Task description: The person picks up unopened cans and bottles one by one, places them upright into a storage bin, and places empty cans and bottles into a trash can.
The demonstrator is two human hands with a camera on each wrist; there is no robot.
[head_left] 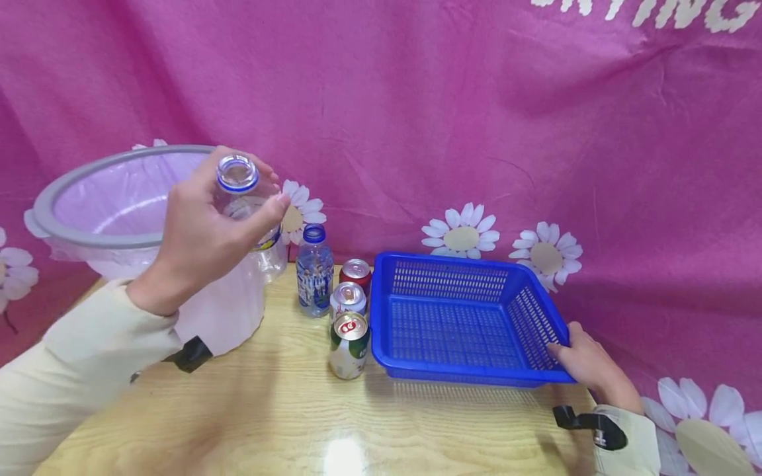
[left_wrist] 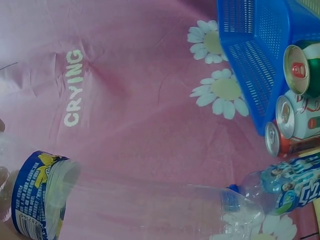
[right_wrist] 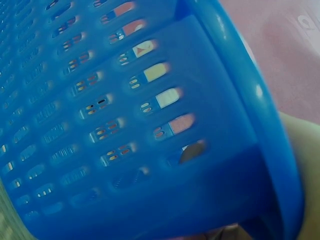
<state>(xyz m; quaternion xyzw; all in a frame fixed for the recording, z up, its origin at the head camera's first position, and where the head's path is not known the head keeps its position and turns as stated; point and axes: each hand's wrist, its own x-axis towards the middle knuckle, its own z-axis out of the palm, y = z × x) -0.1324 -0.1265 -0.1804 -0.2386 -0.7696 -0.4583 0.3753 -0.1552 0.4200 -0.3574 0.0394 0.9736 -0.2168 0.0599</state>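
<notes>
My left hand (head_left: 205, 228) grips a clear plastic bottle (head_left: 238, 175), uncapped and tilted with its mouth toward me. Its blue and yellow label (left_wrist: 37, 195) shows in the left wrist view. Just beside this hand stands a bin (head_left: 223, 314) with a grey rim and a thin bag liner. At the far right, my right hand (head_left: 586, 363) holds the right front corner of a blue plastic basket (head_left: 470, 375), thumb over the rim. In the right wrist view the basket's slotted wall (right_wrist: 200, 75) hides most of that hand.
Left of the basket, another clear bottle (head_left: 315, 281) with a blue neck stands upright. Beside it are a red can (head_left: 357, 271), a white can (head_left: 348, 301) and a green and white can (head_left: 348, 350). A pink flowered cloth (head_left: 381, 132) hangs behind the wooden table (head_left: 280, 410).
</notes>
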